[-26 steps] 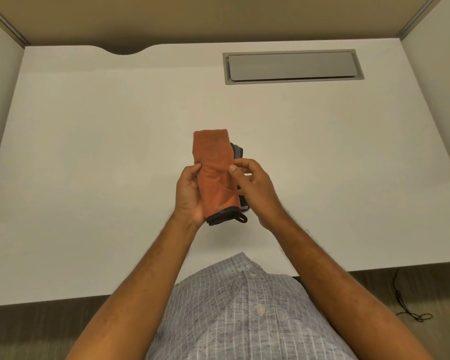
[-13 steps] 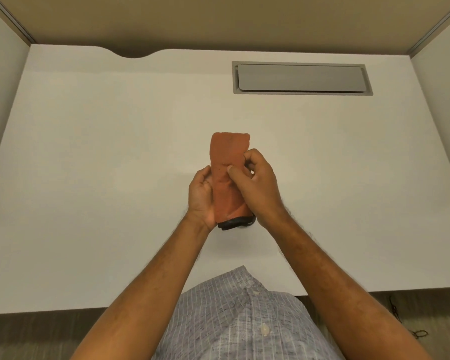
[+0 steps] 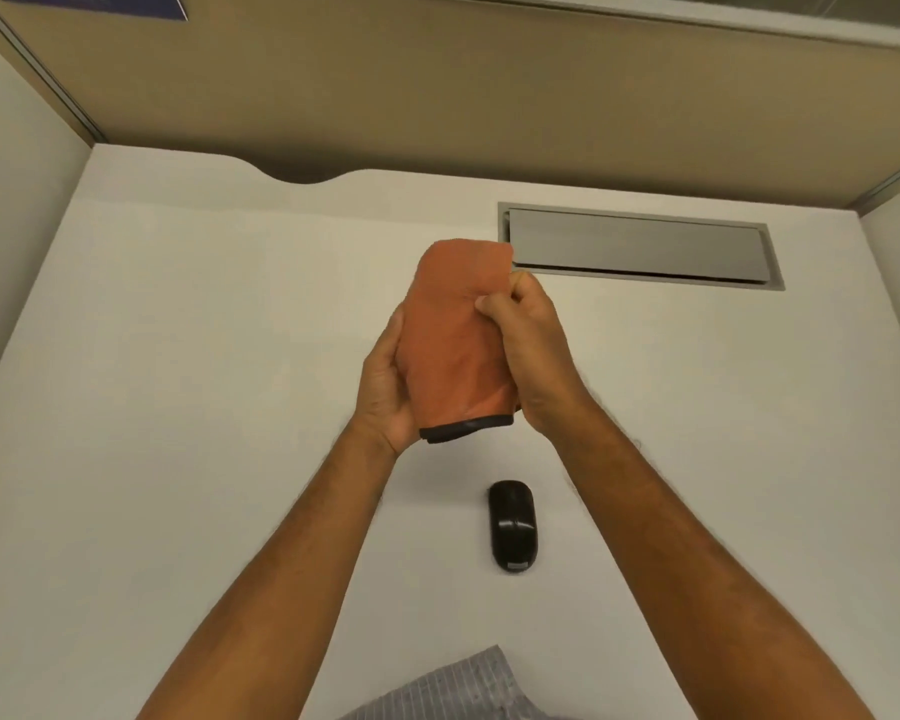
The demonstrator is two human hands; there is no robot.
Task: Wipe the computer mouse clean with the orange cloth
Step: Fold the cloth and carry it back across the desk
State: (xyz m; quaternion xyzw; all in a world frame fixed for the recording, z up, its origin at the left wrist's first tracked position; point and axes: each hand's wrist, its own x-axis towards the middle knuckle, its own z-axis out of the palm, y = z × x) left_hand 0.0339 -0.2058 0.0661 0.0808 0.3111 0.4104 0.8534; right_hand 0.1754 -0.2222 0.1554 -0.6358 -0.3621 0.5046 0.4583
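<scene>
The orange cloth (image 3: 458, 335), folded and edged in dark trim at its lower end, is held up above the white desk (image 3: 178, 407). My left hand (image 3: 385, 387) cups it from the left side and beneath. My right hand (image 3: 531, 350) is closed on its right edge, thumb and fingers pinching the fabric. The black computer mouse (image 3: 512, 524) lies on the desk below the hands, between my forearms, with nothing touching it.
A grey cable hatch (image 3: 640, 246) is set into the desk at the back right. Beige partition walls (image 3: 437, 96) close off the back and sides. A semicircular cut-out (image 3: 302, 175) notches the desk's far edge. My striped shirt (image 3: 463, 688) shows at the bottom.
The mouse, earlier hidden behind the cloth in my hands, now lies bare on the desk. The hands and cloth have risen, and the view has tilted upward.
</scene>
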